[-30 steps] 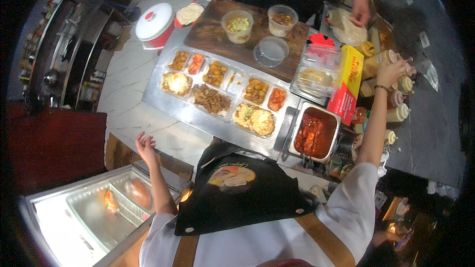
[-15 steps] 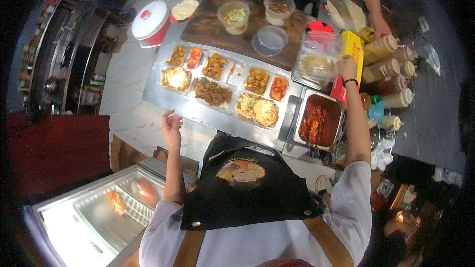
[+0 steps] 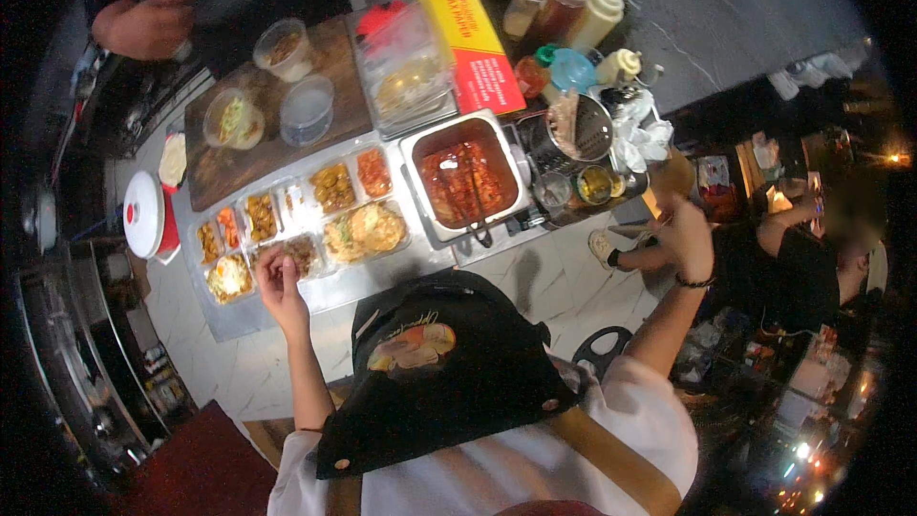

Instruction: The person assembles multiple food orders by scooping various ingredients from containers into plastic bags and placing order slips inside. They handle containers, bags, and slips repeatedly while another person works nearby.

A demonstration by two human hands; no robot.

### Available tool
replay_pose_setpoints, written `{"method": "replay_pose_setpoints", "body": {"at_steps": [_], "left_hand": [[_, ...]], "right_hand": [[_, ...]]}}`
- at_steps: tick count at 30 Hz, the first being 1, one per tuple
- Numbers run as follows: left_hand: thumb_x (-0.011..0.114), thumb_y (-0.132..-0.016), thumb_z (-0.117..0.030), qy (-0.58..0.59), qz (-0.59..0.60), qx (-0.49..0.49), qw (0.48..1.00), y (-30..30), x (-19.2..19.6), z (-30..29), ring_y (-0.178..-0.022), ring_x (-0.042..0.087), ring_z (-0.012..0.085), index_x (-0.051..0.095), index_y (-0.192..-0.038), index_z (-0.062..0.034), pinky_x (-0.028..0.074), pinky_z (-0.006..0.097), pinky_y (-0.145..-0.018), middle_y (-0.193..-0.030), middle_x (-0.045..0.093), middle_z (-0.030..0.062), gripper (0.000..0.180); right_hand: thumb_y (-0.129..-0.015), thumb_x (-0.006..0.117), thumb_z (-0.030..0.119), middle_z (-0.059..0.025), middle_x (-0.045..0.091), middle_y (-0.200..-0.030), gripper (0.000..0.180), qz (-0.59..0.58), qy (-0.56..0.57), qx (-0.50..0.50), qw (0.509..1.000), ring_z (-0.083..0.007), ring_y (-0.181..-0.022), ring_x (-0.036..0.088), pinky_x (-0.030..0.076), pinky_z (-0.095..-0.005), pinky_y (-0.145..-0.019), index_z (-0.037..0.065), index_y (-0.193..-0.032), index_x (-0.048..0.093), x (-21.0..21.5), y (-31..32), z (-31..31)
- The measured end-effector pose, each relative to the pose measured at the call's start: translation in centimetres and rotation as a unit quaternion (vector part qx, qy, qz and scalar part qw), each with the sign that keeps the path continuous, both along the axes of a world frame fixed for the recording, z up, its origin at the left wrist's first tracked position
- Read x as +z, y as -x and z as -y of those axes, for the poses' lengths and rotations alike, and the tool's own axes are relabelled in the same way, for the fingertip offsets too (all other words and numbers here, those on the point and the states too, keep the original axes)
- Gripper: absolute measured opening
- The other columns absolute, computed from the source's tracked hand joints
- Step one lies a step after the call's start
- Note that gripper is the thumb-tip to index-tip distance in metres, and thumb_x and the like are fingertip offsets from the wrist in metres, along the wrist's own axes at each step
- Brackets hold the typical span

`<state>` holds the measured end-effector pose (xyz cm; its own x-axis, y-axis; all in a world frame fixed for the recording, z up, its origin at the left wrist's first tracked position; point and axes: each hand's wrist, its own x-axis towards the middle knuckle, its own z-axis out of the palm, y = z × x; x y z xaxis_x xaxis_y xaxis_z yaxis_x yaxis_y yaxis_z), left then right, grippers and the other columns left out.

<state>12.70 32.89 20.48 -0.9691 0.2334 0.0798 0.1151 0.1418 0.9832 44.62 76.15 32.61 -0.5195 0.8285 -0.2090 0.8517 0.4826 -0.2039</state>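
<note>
My left hand hovers by the near edge of the meal trays, fingers loosely bent and apart, holding nothing. Below it are dark cooked meat and a fried egg over rice. Another tray holds creamy egg-topped food, with potato pieces and red kimchi in its small sections. My right hand, a dark bracelet at its wrist, is out past the counter's right end. Its fingers are smeared by motion, beside a brownish shape I cannot make out.
A steel pan of red-sauced food with tongs stands at mid-counter. Behind it are a wax paper box and squeeze bottles. Plastic tubs sit on a wooden board. A co-worker's hand is across the counter; another person is at right.
The view has swung right, so the counter appears farther left. My right hand has left the wax paper box and moved to the right and nearer. The co-worker's hand is off the bottles.
</note>
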Motion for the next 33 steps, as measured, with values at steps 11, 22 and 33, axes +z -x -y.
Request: {"method": "replay_pose_setpoints", "body": {"at_steps": [11,22,33], "left_hand": [[0.061,-0.072,0.007,-0.014,-0.305,-0.315,0.899,-6.4,5.1,-12.7,-0.065,0.057,0.0244,0.056,-0.089,-0.0015,0.044,0.032,-0.059,-0.074,0.059,0.0121,0.019],[0.073,-0.069,-0.008,0.022,-0.244,-0.526,0.815,-9.1,7.3,-14.9,-0.078,0.059,0.0286,0.054,-0.103,-0.0036,0.046,0.037,-0.068,-0.090,0.061,0.0121,0.040],[0.082,-0.055,-0.010,-0.007,-0.243,-0.464,0.852,-1.6,8.7,-8.4,-0.117,0.045,0.0386,0.014,-0.140,-0.0003,0.035,0.044,-0.099,-0.128,0.045,0.0224,0.110]], "right_hand": [[-0.062,0.080,0.019,-0.0243,0.044,-0.127,0.093,-0.450,-0.053,-0.177,0.874,-0.0318,-0.120,0.045,0.037,-0.0376,-0.098,0.000,-0.135,0.025,-22.1,3.3,2.7],[-0.061,0.082,0.019,-0.0168,0.039,-0.132,0.093,-0.479,-0.116,-0.123,0.862,-0.0270,-0.121,0.041,0.031,-0.0366,-0.104,-0.001,-0.135,0.029,-13.5,-2.4,10.3],[-0.054,0.088,0.027,-0.0219,0.040,-0.128,0.105,-0.541,0.040,0.243,0.804,-0.0328,-0.121,0.042,0.031,-0.0409,-0.103,-0.002,-0.132,0.024,-1.0,13.6,26.8]]}}
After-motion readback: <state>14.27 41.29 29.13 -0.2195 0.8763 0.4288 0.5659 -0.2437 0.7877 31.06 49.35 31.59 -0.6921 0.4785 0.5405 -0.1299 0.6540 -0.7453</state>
